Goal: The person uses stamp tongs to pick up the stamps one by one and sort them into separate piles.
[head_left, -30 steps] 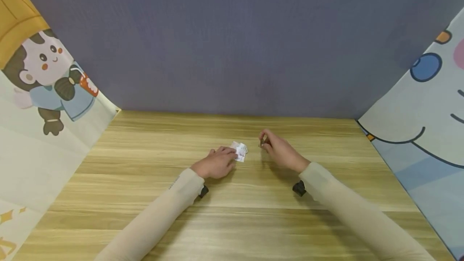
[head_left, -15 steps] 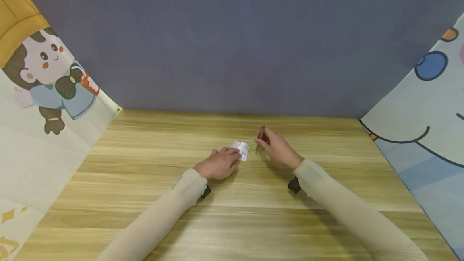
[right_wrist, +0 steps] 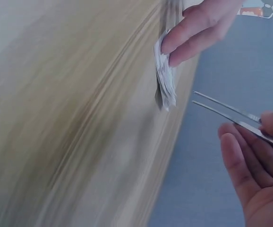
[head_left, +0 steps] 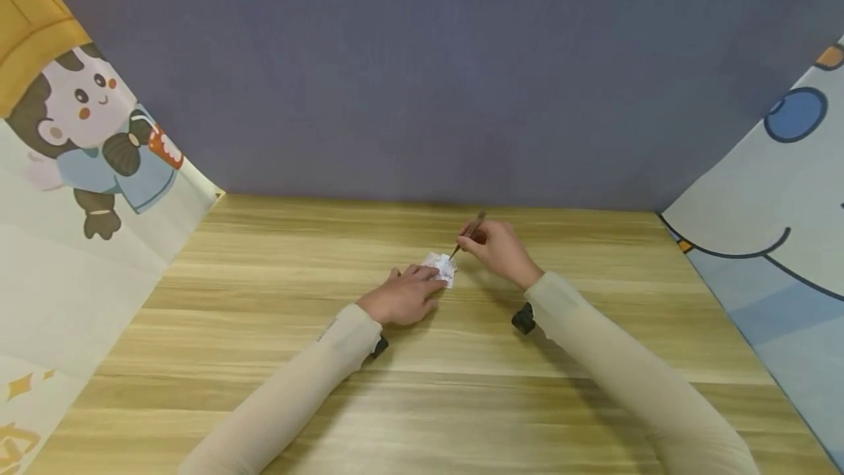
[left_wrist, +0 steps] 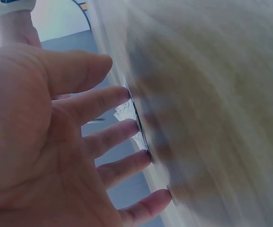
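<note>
A small, flat piece of crumpled white paper, perhaps in layers, lies on the wooden table. My left hand presses on its near-left part with straight, spread fingertips; the left wrist view shows the fingers against the table and paper. My right hand pinches a pair of metal tweezers between thumb and fingers. Two thin tips stand slightly apart in the right wrist view, with a gap to the paper. From the head view the tweezers slant down toward the paper's right edge.
A grey-blue panel rises behind the table's far edge. Printed cartoon sheets flank it, one on the left and one on the right. Small dark wrist devices sit under both cuffs.
My right hand has moved left with the tweezers, turning them so the tips point down at the paper. My left hand keeps its place on the paper.
</note>
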`<state>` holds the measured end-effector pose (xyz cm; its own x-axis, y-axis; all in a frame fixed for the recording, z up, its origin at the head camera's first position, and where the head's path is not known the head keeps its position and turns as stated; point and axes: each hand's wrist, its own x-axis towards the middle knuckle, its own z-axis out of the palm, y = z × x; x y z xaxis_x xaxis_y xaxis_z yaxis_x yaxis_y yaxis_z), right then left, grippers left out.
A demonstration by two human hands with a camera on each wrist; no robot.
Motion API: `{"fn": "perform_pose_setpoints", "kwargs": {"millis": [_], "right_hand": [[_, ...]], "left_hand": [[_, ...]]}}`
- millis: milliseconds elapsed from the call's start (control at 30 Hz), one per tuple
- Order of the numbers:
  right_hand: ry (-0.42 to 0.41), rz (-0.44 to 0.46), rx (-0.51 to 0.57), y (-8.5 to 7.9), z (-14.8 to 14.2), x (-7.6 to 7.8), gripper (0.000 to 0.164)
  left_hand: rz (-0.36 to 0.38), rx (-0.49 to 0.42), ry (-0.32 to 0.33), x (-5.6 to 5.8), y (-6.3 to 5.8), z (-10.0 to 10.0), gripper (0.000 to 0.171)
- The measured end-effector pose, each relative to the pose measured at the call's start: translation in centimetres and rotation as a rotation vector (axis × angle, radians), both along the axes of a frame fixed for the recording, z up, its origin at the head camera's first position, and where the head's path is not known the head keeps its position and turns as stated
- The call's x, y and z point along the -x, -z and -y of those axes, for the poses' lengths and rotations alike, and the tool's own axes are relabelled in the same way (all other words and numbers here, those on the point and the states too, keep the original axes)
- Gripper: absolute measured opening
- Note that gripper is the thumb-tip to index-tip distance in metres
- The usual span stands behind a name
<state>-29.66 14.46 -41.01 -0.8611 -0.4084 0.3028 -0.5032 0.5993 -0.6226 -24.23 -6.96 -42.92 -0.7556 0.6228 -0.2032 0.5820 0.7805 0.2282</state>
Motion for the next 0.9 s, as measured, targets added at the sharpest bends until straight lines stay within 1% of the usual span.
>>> {"fn": "perform_pose_setpoints", "kwargs": {"millis": [167, 333, 433, 733, 900], "right_hand": [[0.009, 0.045, 0.007, 0.6, 0.7, 0.7, 0.011], [0.014, 0.052, 0.016, 0.7, 1.1, 0.9, 0.008], [0.022, 0.056, -0.002, 0.6, 1.2, 0.9, 0.006], [0.013, 0.060, -0.003, 0.6, 1.4, 0.6, 0.005], [0.006, 0.026, -0.004, 0.8, 1.6, 0.5, 0.006]], "left_hand": [[-0.001, 0.008, -0.003, -0.1, 0.1, -0.2, 0.047], [-0.004, 0.010, -0.012, 0.0, 0.2, -0.2, 0.048], [-0.004, 0.014, -0.016, 0.0, 0.2, -0.1, 0.048], [0.012, 0.019, -0.018, -0.1, -0.1, -0.2, 0.048], [0.011, 0.022, -0.022, -0.1, -0.1, -0.3, 0.049]]}}
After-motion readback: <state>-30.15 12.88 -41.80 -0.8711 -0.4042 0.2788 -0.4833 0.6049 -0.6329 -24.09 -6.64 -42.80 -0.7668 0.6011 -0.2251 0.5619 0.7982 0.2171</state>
